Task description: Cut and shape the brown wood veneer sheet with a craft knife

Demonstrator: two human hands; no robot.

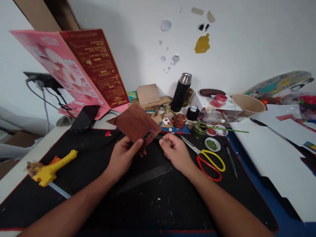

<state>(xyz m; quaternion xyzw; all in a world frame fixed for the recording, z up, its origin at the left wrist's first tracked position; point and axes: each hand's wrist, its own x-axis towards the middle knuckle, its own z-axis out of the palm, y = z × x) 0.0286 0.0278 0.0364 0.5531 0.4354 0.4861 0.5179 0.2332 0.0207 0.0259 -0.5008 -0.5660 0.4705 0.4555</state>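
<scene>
My left hand [125,153] grips a brown-painted piece of cardboard [135,122] by its lower edge, thumb on top. The piece is tilted above the black mat, and a notch shows at its right corner. Just right of it, my right hand [175,148] is closed in a pinch. A dark thin thing seems to run between the cardboard's notch and those fingers, but I cannot make out what it is. Scissors [201,153] with one yellow and one red handle lie beside my right hand. A clear ruler-like strip [145,176] lies below both hands.
A yellow glue gun [53,169] and a black phone [85,118] lie left. Behind stand a black thermos [181,93], a brown paint jar [180,120] and a green jar [198,130] with a brush across it. A green-filled lid [212,144] and a pen [231,161] lie right.
</scene>
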